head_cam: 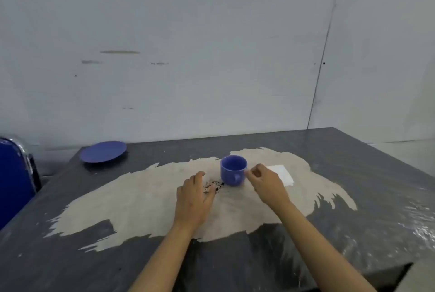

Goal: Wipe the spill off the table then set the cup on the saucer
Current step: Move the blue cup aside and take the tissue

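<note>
A blue cup stands upright in the middle of the dark table, its handle turned toward me. Dark spilled specks lie just left of the cup's base. My left hand rests flat beside the spill, fingers apart, partly covering it. My right hand hovers just right of the cup, fingers curled near its rim, holding nothing that I can see. A white folded cloth lies behind my right hand. The blue saucer sits at the table's far left corner.
A large worn beige patch covers the table's middle. A blue chair with a chrome frame stands at the left edge. A pale wall rises right behind the table. The table's right side looks glossy.
</note>
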### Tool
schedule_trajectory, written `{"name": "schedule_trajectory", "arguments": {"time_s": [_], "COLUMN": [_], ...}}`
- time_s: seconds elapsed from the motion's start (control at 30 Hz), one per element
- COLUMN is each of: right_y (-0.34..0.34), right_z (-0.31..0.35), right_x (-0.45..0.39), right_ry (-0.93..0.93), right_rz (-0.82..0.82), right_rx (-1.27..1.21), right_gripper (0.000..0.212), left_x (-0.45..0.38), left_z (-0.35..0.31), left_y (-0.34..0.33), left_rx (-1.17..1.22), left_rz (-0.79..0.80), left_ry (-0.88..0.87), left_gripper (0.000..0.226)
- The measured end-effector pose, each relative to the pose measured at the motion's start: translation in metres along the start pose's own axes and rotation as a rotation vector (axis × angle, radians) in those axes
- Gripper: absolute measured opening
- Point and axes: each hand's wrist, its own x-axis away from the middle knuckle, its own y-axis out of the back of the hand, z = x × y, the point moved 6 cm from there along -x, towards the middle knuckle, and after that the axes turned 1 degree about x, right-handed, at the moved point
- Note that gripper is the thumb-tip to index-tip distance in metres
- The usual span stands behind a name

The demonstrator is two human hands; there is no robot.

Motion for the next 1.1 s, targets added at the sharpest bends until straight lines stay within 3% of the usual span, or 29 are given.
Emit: {"name": "schedule_trajectory", "arguments": {"time_s": [0.1, 0.43, 0.6, 0.77, 1.1], "right_y": [-0.016, -0.044, -0.051, -0.051, 0.006], "right_z": [0.002, 0.009, -0.002, -0.016, -0.042], "right_x": [0.013, 0.02, 0.01, -0.002, -0.074], "right_ry": [-0.047, -0.256, -0.374, -0.446, -0.366], "right_rz": [0.064, 0.17, 0.165, 0.08, -0.099], "right_rx": [-0.071, -0.467, -0.708, -0.835, -0.865], "right_gripper": [0.035, 0.028, 0.016, 0.015, 0.016], "left_x": [0.017, 0.039, 0.039, 0.021, -0.079], "left_z": [-0.004, 0.001, 0.003, 0.0, -0.057], "left_y": [-0.001, -0.004, -0.005, -0.009, -0.052], "left_rx": [-0.026, -0.074, -0.117, -0.098, -0.01], "left_rz": [0.0, 0.011, 0.006, 0.02, 0.175], "left_ry": [0.007, 0.019, 0.048, 0.034, -0.085], "left_gripper": [0.055, 0.059, 0.063, 0.062, 0.06]}}
